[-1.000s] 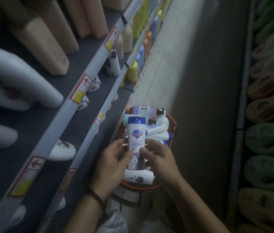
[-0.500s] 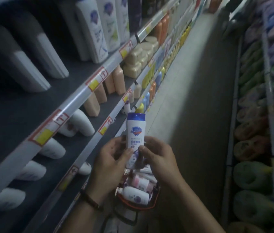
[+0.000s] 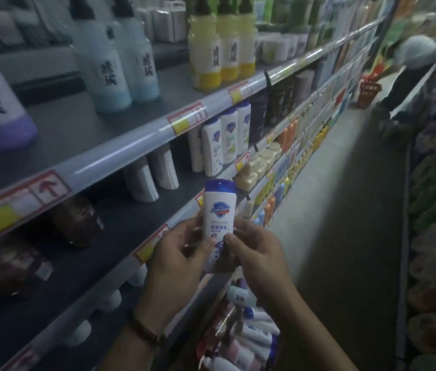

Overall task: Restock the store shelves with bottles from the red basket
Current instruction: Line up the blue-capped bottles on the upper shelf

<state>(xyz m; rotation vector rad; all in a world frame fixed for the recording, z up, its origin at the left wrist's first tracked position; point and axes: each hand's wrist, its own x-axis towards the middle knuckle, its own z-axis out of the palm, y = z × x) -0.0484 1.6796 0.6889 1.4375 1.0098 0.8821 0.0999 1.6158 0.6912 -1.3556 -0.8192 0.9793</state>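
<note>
Both hands are on one bottle point(image 3: 218, 210) here. The left hand point(image 3: 176, 261) wraps around its lower left side with the thumb lying across the front. The right hand point(image 3: 257, 258) pinches the lower right side, thumb tip on the label. So both are gripping it and neither one's free. There's a dark beaded bracelet point(image 3: 144, 329) on the left wrist.

The bottle is white with a blue cap and a blue shield logo. It's held upright in the air, out in front of the shelf edge and not on any shelf. Right below the hands is the red basket point(image 3: 203, 353), with a heap of loose bottles point(image 3: 249, 333) lying on their sides in it. They're mostly white, with a couple of pinkish ones.

The shelves point(image 3: 120, 153) run along the left. On the level behind the held bottle there's a row of matching white bottles point(image 3: 213, 145) with blue caps, standing upright. Dark brown bottles point(image 3: 77, 220) are further left on that same level. One level up are pale blue pump bottles point(image 3: 115, 65) and yellow pump bottles point(image 3: 219, 49). Price tags point(image 3: 48, 187) with red arrows are stuck along the rails.

Way down the aisle there's another person point(image 3: 409, 76), too blurry for detail, with a second basket point(image 3: 369, 92) beside them.
</note>
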